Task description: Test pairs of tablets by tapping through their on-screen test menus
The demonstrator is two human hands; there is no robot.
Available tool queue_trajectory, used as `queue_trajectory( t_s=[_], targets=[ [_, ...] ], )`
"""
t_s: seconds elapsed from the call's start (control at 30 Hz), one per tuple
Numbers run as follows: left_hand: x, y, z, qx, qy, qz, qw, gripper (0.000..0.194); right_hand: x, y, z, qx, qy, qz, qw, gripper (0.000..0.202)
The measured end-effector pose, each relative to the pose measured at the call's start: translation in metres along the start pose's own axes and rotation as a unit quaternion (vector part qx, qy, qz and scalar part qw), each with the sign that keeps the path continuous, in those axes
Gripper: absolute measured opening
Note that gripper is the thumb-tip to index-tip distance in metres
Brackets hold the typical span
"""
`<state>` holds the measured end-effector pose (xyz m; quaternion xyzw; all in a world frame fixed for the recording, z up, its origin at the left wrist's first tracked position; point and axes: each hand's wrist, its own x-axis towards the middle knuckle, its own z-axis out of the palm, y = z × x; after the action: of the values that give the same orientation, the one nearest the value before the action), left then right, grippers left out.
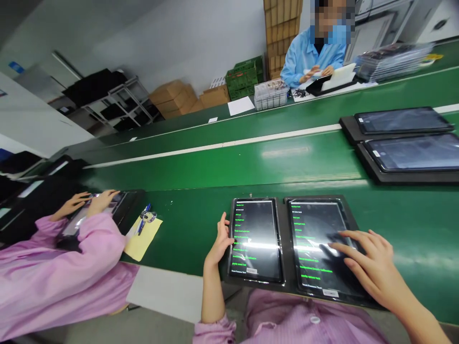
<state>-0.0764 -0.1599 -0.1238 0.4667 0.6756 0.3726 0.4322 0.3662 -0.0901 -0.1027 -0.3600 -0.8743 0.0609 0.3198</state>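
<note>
Two tablets lie side by side in a black foam tray [287,282] at the near edge of the green bench. Green and white lines of text run down the dark screens of the left tablet [256,229] and the right tablet [315,229]. My left hand [220,243] rests at the left edge of the left tablet, thumb over its rim and fingers apart. Over the right tablet hovers my right hand [369,260], its fingers spread and pointing at the screen; whether a fingertip touches the glass I cannot tell. Neither hand grips anything.
Two more tablets [405,119] sit in black trays at the right, beyond the white strip's end. On the left, a co-worker's pink sleeve [93,248] reaches to another tablet, beside a yellow paper [143,239] with a pen. Across the bench sits a person in blue [301,52].
</note>
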Motion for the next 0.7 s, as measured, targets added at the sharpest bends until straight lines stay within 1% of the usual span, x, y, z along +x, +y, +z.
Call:
queue_trajectory(
  t_s=[0.1, 0.23, 0.33, 0.4, 0.53, 0.6, 0.7],
  targets=[
    [-0.002, -0.004, -0.001, 0.004, -0.011, 0.008, 1.0, 0.109, 0.008, -0.01, 0.006, -0.022, -0.027, -0.009, 0.999, 0.038],
    [0.0, -0.011, 0.002, 0.024, 0.002, 0.021, 0.999, 0.111, 0.017, -0.024, 0.013, -0.026, -0.063, -0.033, 0.997, 0.035],
    [0.001, -0.01, 0.003, 0.053, 0.01, 0.027, 0.998, 0.115, 0.018, -0.027, 0.015, -0.026, -0.078, -0.03, 0.996, 0.034],
    [0.001, -0.006, 0.001, 0.04, 0.001, 0.021, 0.999, 0.115, 0.016, -0.024, 0.013, -0.021, -0.069, -0.022, 0.997, 0.036],
    [0.002, 0.001, -0.004, -0.026, -0.015, -0.001, 1.0, 0.108, 0.011, -0.011, 0.003, 0.015, -0.018, 0.013, 1.0, 0.039],
    [0.003, 0.003, -0.004, -0.038, -0.005, -0.009, 0.999, 0.103, 0.009, -0.005, 0.0, 0.015, -0.013, 0.035, 0.999, 0.041],
    [0.007, 0.004, -0.001, -0.034, 0.03, -0.029, 0.999, 0.094, 0.008, 0.0, 0.001, -0.016, -0.018, 0.052, 0.998, 0.04]
  ],
)
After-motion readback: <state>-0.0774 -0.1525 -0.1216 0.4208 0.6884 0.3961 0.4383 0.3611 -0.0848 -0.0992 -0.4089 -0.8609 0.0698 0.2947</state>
